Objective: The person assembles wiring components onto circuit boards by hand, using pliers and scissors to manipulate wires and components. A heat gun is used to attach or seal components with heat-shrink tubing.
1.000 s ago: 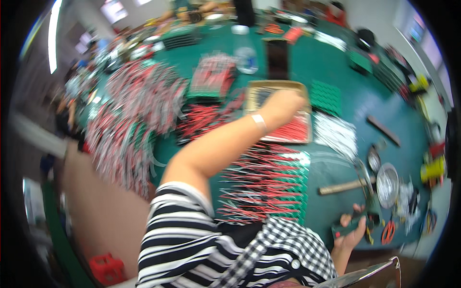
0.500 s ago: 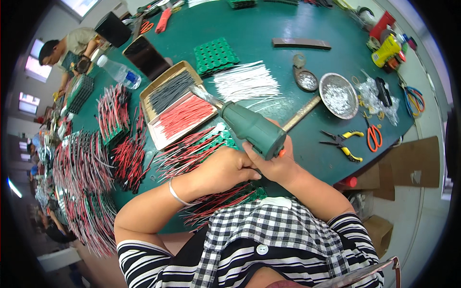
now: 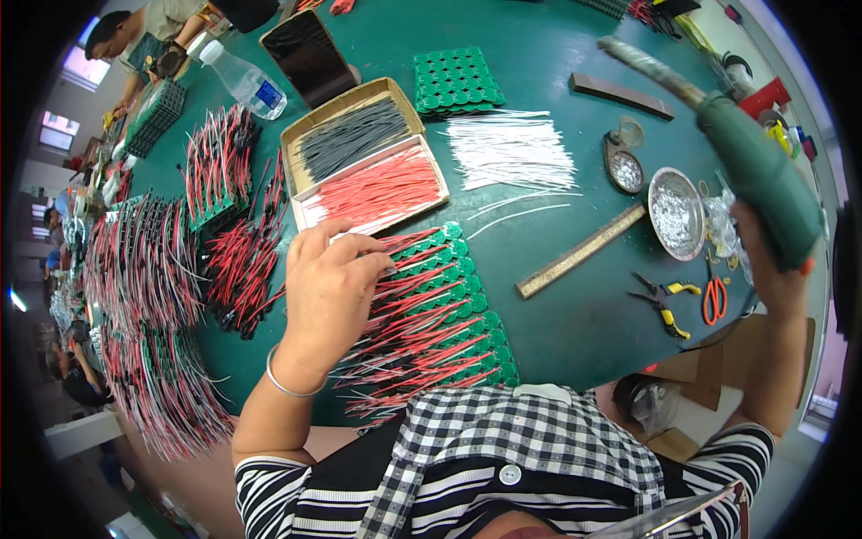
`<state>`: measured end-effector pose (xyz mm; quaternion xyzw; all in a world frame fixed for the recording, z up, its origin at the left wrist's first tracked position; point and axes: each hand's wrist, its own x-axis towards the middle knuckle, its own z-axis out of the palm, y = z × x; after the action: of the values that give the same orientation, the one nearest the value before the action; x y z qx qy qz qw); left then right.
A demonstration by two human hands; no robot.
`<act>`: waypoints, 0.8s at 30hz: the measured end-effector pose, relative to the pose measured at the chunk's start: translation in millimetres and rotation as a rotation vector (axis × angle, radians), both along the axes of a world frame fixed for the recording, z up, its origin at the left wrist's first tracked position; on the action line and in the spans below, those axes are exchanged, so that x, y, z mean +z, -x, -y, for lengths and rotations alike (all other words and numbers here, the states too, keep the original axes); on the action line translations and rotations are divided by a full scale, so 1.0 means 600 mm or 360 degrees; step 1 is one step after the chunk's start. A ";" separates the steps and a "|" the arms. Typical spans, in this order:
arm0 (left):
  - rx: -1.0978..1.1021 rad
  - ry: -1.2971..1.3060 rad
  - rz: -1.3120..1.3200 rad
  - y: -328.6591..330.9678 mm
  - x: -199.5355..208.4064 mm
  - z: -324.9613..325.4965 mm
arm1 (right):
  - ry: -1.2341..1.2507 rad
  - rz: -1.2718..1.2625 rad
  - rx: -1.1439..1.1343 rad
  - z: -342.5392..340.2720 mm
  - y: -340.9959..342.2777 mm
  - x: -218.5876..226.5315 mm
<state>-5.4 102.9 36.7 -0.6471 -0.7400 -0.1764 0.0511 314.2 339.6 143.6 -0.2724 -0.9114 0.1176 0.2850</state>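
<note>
My right hand [image 3: 770,269] grips a green heat gun [image 3: 759,171] by its body. The gun is raised at the far right, its metal nozzle tilted up and to the left. My left hand [image 3: 330,287] is over the left part of a green circuit board panel [image 3: 462,269], with bent fingers pressed together near the wire ends. What they pinch is too small to make out. Rows of red, black and white wires [image 3: 422,328] stick out leftward from the panel. Just beyond that hand lies a box with red tubes [image 3: 382,189] and black tubes [image 3: 350,139].
White tubes [image 3: 512,153] lie beside stacked green panels [image 3: 458,79]. To the right are a ruler-like bar [image 3: 582,251], a metal bowl [image 3: 675,216], pliers [image 3: 666,301] and orange-handled scissors [image 3: 715,299]. Wired boards [image 3: 144,269] pile up at left; a bottle [image 3: 242,79] and co-worker [image 3: 148,36] are beyond.
The heat gun has swung from above the panel to the far right in my right hand. My left hand has moved left and away from my right hand, uncovering the panel.
</note>
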 end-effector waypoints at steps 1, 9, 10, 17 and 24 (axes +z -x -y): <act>0.0043 -0.0023 -0.0108 -0.002 0.001 0.001 | -0.0012 0.0044 0.0066 -0.007 -0.004 0.014; 0.0009 -0.0125 -0.0097 -0.013 -0.054 -0.025 | 0.1465 0.0200 0.0052 0.095 -0.039 -0.101; 0.0001 -0.0122 -0.0094 -0.013 -0.060 -0.034 | 0.1664 -0.0136 -0.0052 0.117 -0.012 -0.121; -0.0072 -0.0155 -0.0153 -0.010 -0.082 -0.054 | 0.2074 -0.1007 -0.0122 0.204 0.060 -0.255; -0.0112 -0.0170 -0.0171 -0.012 -0.091 -0.065 | 0.1542 0.0039 0.0186 0.196 0.044 -0.255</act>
<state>1.7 142.1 -17.8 -0.6775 -0.7026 -0.1825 0.1190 287.8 222.3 -9.6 -0.3235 -0.7688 0.5410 0.1077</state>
